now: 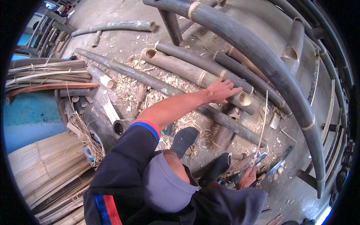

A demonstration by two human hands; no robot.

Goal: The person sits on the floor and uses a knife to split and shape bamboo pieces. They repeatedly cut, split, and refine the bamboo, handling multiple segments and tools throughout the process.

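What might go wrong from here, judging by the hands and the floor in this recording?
The right hand is close to a bare blade, so a careless reach might cut it.
The left hand is at a round bamboo tube, which might roll if pushed.
The feet are among loose shavings, so a step could slip.

The grey trouser leg [243,200] hides the right forearm — whether the right hand [247,177] closes on the thin bamboo strip [263,120] is too small to tell. The left hand's [222,91] palm is hidden; the left rim cuts off the bamboo slats [48,163].
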